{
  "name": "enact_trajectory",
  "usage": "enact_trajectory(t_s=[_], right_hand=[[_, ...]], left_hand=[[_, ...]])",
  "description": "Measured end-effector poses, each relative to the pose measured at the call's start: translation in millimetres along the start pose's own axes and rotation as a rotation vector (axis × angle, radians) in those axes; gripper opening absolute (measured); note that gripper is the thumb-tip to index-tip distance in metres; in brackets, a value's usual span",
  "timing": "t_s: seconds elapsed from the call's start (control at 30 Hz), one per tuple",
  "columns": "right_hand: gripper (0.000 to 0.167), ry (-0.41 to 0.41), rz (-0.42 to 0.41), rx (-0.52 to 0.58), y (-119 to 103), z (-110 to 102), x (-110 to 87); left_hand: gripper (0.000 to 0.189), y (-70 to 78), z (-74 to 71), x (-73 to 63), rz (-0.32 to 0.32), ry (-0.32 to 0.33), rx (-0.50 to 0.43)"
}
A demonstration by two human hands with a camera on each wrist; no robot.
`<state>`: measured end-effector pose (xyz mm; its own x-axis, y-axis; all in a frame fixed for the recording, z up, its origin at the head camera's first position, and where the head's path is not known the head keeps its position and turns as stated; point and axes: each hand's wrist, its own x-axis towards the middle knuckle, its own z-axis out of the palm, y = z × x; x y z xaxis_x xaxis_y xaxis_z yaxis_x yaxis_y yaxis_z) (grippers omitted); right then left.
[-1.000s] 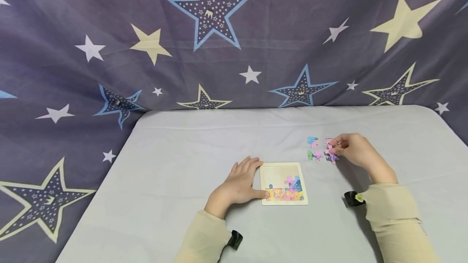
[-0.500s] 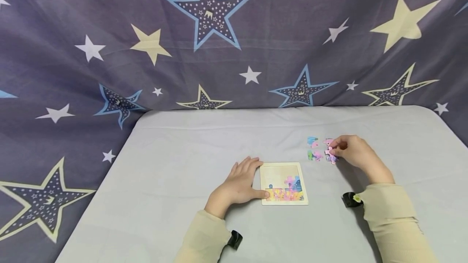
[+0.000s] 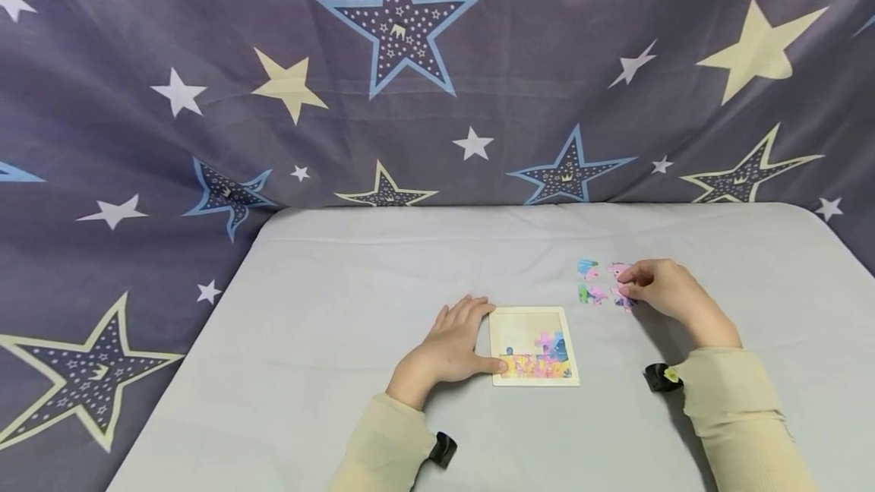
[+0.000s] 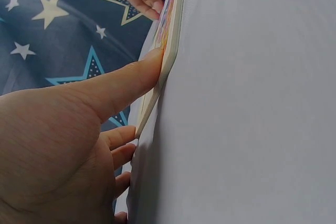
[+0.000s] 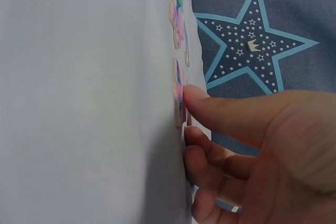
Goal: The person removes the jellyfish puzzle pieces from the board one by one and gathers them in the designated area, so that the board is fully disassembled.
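Note:
My left hand lies at the left side of a square puzzle tray, fingers spread beside it. Its thumb rests over the tray's lower left rim, as the left wrist view also shows. Joined pieces in yellow, pink and blue fill the tray's lower part and right side; the upper left shows bare backing. At the back right, my right hand pinches a pink and purple puzzle piece low over the table. In the right wrist view the thumb sits on that piece, fingertips behind it.
Loose puzzle pieces lie close by the right hand: a blue and pink one, a green and pink one, and a pink one partly behind the fingers. A starry curtain hangs behind the white-covered table.
The right hand's piece, tilted half a second ago, now sits lower and flatter among the loose pieces. The left hand stays on the tray. The head view has shifted slightly.

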<state>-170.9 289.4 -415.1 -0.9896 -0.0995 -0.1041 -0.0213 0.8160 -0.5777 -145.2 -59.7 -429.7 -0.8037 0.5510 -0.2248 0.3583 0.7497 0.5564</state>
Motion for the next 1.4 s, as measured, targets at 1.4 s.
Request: enact_trajectory(t_s=[1.4], right_hand=[[0.026,0.054,-0.049,0.075,-52.5,4.2,-5.1]], left_hand=[[0.086,6.6,-5.3,-3.5,-0.028,-0.022,-0.001]])
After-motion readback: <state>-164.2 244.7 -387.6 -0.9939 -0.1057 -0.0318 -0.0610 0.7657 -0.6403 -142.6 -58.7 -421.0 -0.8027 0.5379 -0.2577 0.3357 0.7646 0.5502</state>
